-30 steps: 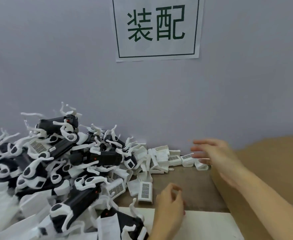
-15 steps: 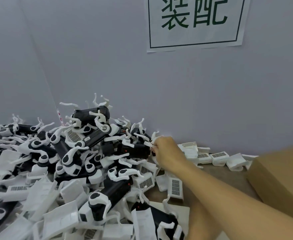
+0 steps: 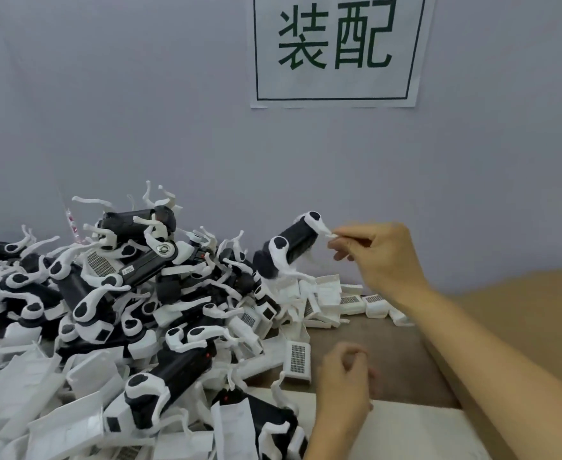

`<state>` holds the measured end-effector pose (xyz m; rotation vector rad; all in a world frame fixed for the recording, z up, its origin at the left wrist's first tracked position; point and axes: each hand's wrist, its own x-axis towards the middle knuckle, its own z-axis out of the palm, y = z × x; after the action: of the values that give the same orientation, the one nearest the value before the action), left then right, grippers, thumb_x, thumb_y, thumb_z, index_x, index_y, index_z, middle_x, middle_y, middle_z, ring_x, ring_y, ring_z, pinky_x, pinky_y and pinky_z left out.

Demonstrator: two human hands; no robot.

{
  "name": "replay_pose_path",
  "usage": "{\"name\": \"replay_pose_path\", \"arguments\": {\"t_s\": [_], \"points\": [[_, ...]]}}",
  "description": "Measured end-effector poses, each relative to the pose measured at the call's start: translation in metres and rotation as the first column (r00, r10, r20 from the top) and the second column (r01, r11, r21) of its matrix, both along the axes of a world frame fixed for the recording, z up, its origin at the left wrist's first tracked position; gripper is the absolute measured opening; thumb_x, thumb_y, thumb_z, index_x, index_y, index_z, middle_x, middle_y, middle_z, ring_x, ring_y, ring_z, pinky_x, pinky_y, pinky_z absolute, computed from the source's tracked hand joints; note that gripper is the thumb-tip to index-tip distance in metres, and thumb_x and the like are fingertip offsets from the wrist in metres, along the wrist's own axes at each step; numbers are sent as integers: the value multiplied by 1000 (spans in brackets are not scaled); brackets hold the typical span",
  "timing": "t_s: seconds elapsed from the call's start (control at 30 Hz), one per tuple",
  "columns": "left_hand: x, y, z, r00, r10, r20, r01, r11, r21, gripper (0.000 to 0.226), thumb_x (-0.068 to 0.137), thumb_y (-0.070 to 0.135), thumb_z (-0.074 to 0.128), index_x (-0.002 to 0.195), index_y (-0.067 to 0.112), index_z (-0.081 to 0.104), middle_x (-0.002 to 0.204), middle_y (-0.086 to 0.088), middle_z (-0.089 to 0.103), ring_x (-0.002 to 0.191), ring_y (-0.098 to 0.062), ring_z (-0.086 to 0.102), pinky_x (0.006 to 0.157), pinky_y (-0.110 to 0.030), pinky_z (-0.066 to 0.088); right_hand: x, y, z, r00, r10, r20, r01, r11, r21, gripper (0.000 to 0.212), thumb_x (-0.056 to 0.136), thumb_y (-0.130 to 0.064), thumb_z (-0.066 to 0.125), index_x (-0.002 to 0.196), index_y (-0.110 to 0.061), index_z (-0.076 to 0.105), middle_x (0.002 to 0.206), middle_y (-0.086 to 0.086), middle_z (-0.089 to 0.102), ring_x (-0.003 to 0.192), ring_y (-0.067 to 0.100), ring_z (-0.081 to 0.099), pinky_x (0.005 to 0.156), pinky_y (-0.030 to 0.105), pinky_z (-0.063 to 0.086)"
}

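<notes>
left hand (image 3: 342, 386) blurred, pinched device (image 3: 291, 247) partly blurred

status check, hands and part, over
Right hand pinches white tab of black-and-white unit. Unit tilted, lower end at pile, contact unclear. Left hand low, loosely curled, nothing seen in it.

We have one view only, worn on the head, facing forward and slightly down over the tabletop (image 3: 392, 353) toward the grey wall (image 3: 140, 127) and its sign (image 3: 337, 51). It sits near (wide lens, edges bowed): the right hand (image 3: 382, 257), pinching a black-and-white device (image 3: 293, 247), lands mid-frame, and the heap of parts (image 3: 107, 310) fills the lower left.
</notes>
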<state>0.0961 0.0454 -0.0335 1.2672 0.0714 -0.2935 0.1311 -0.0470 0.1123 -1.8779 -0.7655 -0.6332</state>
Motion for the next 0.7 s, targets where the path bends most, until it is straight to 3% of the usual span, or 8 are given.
{"name": "replay_pose_path", "arguments": {"t_s": [0.03,0.1,0.23,0.3,0.37,0.5,0.63,0.7], "points": [[-10,-3,6,998,38,50,-36,998,-59,26,103,9,44,86,10,64,64,-6,65,49,-17,57,41,-23,40,-3,-14,-2,997,28,-67,-27,999,17,29,86,-2,72,80,-29,80,69,-9,75,62,8,71,63,15,53],[-19,-13,13,978,207,-34,-209,944,-254,36,104,11,37,82,2,64,67,-13,65,52,-21,58,45,-23,43,-13,-40,-14,985,29,-172,-29,1000,0,37,83,-6,72,68,-39,78,70,-6,76,64,7,71,63,15,52],[-38,-11,19,993,116,-15,-105,829,-549,57,98,50,50,98,0,75,98,-23,73,79,-34,73,69,-43,62,-33,-76,-58,950,-62,-306,46,997,-60,42,80,3,74,68,-36,80,77,-10,77,72,5,70,70,12,51],[-40,-9,19,999,37,-5,-34,843,-536,65,86,58,60,102,-3,76,101,-28,72,74,-39,72,68,-45,61,-38,-84,-78,938,-111,-328,92,993,-73,41,79,7,76,80,-33,80,82,-11,78,78,1,72,71,9,50],[-42,-13,21,1000,26,2,-22,874,-485,49,84,43,66,105,0,76,101,-29,72,69,-39,70,65,-44,61,-40,-87,-89,926,-140,-349,117,989,-87,41,82,9,73,92,-30,80,90,-19,76,88,-6,70,75,3,46],[-32,-18,19,966,257,-5,-235,874,-425,47,83,27,68,119,-2,61,98,-25,73,71,-33,68,75,-49,57,-48,-75,-100,921,-314,-230,301,949,-91,38,93,1,60,112,-29,75,102,-32,66,100,-24,56,82,-4,38],[-26,-15,10,864,496,80,-469,853,-227,26,94,26,68,113,8,69,102,-13,77,93,-29,73,90,-49,58,-75,-45,-125,913,-274,-303,290,957,6,28,95,-13,61,112,-34,70,98,-25,71,100,-9,64,84,8,48],[-26,-14,6,859,503,99,-479,856,-195,24,95,29,67,113,13,70,106,-9,77,101,-27,73,95,-47,56,-81,-37,-139,900,-223,-374,217,974,-57,38,92,-20,68,128,-28,63,104,-25,67,104,-3,63,90,17,50]]}}
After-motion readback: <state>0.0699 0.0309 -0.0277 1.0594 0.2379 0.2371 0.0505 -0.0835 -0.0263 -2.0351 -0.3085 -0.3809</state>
